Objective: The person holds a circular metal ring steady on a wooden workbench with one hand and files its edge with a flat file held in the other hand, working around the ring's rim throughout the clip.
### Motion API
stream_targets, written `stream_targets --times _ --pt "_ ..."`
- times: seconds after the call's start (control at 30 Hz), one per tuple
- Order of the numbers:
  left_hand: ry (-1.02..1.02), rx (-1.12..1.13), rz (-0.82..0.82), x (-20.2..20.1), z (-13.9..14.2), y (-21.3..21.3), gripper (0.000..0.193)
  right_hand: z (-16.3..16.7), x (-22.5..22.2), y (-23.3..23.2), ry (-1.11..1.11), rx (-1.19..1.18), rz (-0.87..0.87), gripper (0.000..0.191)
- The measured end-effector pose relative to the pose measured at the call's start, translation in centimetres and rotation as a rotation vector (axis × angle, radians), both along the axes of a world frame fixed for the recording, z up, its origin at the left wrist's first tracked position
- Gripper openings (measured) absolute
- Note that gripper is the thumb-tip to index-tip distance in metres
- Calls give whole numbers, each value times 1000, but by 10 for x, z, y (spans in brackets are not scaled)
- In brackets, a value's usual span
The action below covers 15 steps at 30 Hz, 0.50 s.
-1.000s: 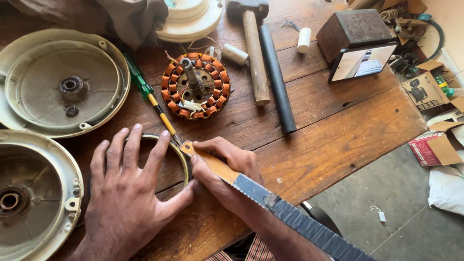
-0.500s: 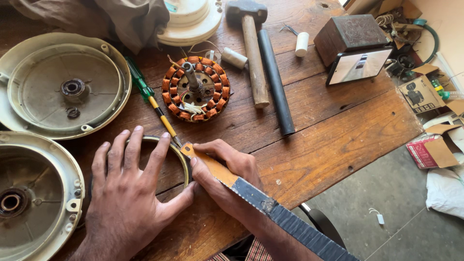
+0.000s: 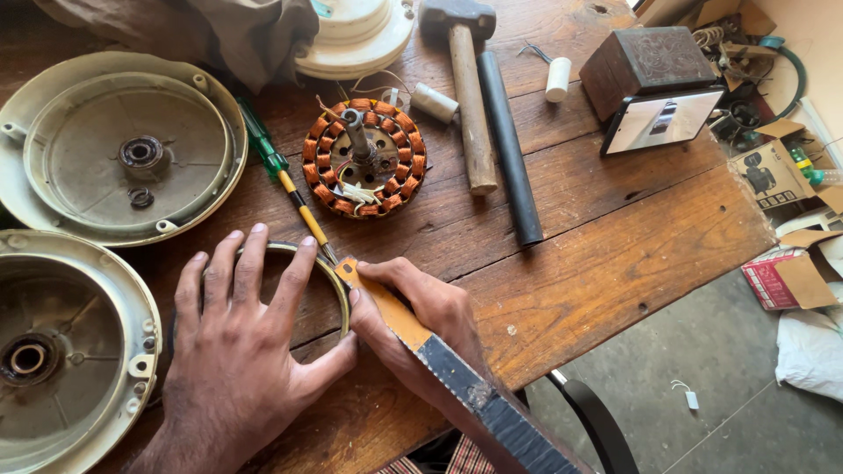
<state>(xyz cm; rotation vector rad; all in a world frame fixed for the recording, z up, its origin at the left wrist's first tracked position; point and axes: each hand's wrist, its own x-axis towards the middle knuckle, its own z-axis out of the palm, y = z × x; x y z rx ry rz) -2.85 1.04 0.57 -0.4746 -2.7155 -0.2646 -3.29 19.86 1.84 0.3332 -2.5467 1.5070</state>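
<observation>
Gleaming thin metal ring [image 3: 338, 294], flat

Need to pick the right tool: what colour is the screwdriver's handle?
Green, translucent, on the screwdriver; clearest in the head view.

The wooden table [image 3: 615, 237] consists of brown planks, worn and scratched, with its right edge running diagonally above a grey floor. Two cream round motor covers rest at the left edge: the upper cover [image 3: 118, 145] and the lower cover [image 3: 66, 351]. A copper-wound stator [image 3: 364, 158] lies near the centre. Beside it lies a green-handled screwdriver [image 3: 281, 175]. A wooden-handled hammer [image 3: 465, 88] and a black tube [image 3: 507, 145] lie side by side right of the stator. A dark carved wooden box [image 3: 645, 57] stands near the far right corner. A thin metal ring [image 3: 329, 276] lies flat near the front edge.
</observation>
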Motion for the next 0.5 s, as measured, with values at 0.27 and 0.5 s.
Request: stream_targets --times 0.27,0.5 --pt "-63 23 5 0 1 0 90 -5 -4 3 -17 -56 5 24" --pt "-1 -5 -2 0 1 -1 92 -7 -4 5 17 -50 75 27"
